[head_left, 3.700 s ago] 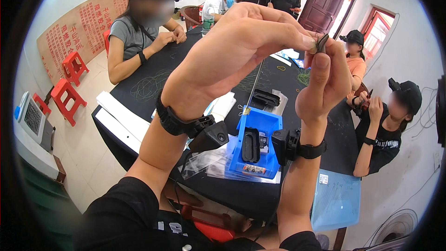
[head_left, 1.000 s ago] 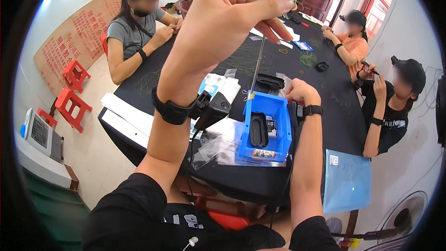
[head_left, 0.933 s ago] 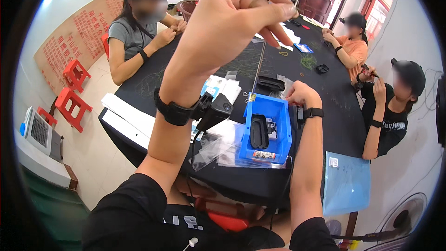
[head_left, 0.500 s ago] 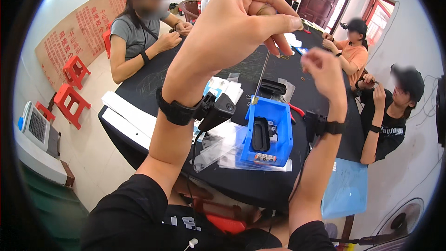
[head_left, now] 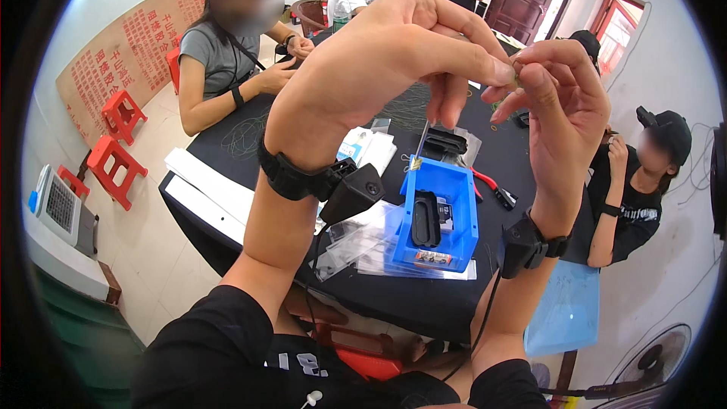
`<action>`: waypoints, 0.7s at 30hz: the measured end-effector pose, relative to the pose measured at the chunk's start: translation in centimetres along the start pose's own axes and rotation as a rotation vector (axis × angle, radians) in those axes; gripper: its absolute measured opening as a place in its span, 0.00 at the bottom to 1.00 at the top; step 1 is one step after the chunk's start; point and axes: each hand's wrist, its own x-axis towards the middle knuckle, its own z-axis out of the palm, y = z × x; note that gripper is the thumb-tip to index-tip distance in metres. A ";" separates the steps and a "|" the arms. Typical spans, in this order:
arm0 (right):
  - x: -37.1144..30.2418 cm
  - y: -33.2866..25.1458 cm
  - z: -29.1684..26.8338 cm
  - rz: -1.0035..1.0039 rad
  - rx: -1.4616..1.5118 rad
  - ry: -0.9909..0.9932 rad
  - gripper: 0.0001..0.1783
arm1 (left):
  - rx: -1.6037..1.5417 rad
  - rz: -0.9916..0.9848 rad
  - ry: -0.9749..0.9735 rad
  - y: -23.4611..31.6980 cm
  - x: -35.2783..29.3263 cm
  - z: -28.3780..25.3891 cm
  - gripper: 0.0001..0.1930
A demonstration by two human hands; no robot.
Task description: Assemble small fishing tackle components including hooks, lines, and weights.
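Head view: both hands were raised close to the camera, fingertips meeting high above the table. The left hand (head_left: 386, 68) pinched something small between thumb and forefinger; the right hand (head_left: 556, 106) met it from the right, its thumb and forefinger closed on the same spot. What sat in the pinch was too small to name — only a thin wire (head_left: 419, 144) could be seen, hanging from under the left fingers. Both hands were grasping, neither released nor clenched into a fist.

The wire's long axis ran nearly straight down from the left hand, leaning slightly left as it fell, and its lower end reached the rear left corner of a blue tray (head_left: 454, 189) directly below the hands. So the wire lay below and between the hands, nearer the left, which carried it; the right touched only at the top end.

Inside the tray a black part (head_left: 425, 220) lay lengthwise. Clear bags (head_left: 356, 246) were spread under the left wrist, beside the tray. Each wrist wore a black strap with a small black box — left (head_left: 356, 193), right (head_left: 522, 246). Beyond the tray, under the right hand, red-handled pliers (head_left: 488, 185) lay on the black table (head_left: 379, 295).

Past the hands, other people sat round the table: one in a grey shirt (head_left: 216, 57) beyond the left hand, one in black (head_left: 632, 204) off to the right of the right wrist. Red stools (head_left: 113, 144) stood on the floor far left.
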 end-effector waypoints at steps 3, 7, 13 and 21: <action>-0.1 -0.5 0.1 0.025 -0.093 0.006 0.11 | 0.047 -0.013 0.046 0.1 -0.2 0.2 0.14; -0.1 -0.6 0.3 0.043 -0.076 0.018 0.11 | 0.071 -0.016 0.070 0.4 -0.3 0.4 0.14; 0.0 -0.6 0.3 0.078 -0.061 0.013 0.12 | 0.080 -0.021 0.090 0.5 -0.4 0.5 0.14; -0.1 -0.6 0.2 0.081 -0.032 -0.025 0.10 | 0.054 0.013 0.088 0.3 -0.3 0.4 0.13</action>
